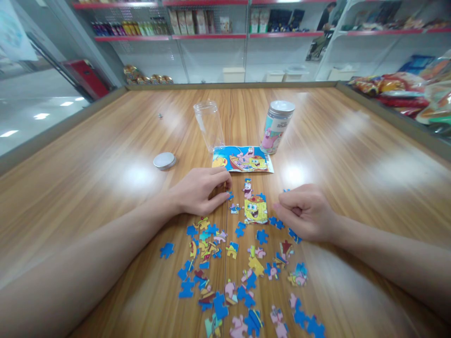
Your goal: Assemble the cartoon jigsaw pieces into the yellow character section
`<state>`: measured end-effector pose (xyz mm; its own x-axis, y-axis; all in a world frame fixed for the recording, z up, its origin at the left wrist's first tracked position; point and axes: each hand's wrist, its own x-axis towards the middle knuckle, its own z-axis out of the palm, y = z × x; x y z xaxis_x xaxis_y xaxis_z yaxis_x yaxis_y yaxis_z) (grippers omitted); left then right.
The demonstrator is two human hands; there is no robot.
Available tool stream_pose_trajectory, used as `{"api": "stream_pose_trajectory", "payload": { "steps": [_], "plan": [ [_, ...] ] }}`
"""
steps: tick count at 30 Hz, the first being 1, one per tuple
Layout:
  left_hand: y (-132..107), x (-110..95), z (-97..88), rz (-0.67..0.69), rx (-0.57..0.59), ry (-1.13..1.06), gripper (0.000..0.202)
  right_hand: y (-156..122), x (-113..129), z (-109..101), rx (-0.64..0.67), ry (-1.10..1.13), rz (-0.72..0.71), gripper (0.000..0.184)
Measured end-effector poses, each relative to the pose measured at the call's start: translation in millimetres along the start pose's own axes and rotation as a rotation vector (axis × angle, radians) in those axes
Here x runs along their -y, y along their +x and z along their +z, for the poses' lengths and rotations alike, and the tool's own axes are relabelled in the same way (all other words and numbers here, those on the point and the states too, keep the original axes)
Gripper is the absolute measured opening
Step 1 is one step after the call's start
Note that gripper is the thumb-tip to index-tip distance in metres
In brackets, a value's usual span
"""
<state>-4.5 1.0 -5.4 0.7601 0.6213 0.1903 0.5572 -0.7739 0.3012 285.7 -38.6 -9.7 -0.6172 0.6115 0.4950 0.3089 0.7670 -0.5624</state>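
Note:
My left hand (206,190) rests on the table, thumb and curled fingers closing at a small blue puzzle piece (230,195). Just below it lies another loose piece (235,208). To the right is a joined section of puzzle (255,209) showing a yellow square face, with a pink character's piece (248,189) above. My right hand (307,211) is curled into a loose fist on the table beside this section; nothing shows in its fingers. Blue pieces (276,222) lie by its thumb, and others are partly hidden by the hand.
Many loose pieces (221,305) are scattered nearer me. Beyond my hands lies a picture sheet (243,159), with a clear jar (209,126) and a printed canister (277,127) behind. A silver lid (164,160) sits left. Snack packets (398,91) and shelves surround the table.

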Motion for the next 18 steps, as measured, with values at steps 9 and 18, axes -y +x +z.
{"api": "stream_pose_trajectory", "payload": {
  "steps": [9, 18],
  "plan": [
    [0.5, 0.8, 0.7, -0.072, -0.095, -0.034, 0.014, -0.1, -0.4, 0.4, -0.004, -0.012, -0.003, 0.043],
    [-0.1, -1.7, -1.2, -0.076, -0.004, 0.065, 0.02, 0.9, -0.4, 0.4, -0.001, -0.008, -0.013, 0.043]
  ]
}}
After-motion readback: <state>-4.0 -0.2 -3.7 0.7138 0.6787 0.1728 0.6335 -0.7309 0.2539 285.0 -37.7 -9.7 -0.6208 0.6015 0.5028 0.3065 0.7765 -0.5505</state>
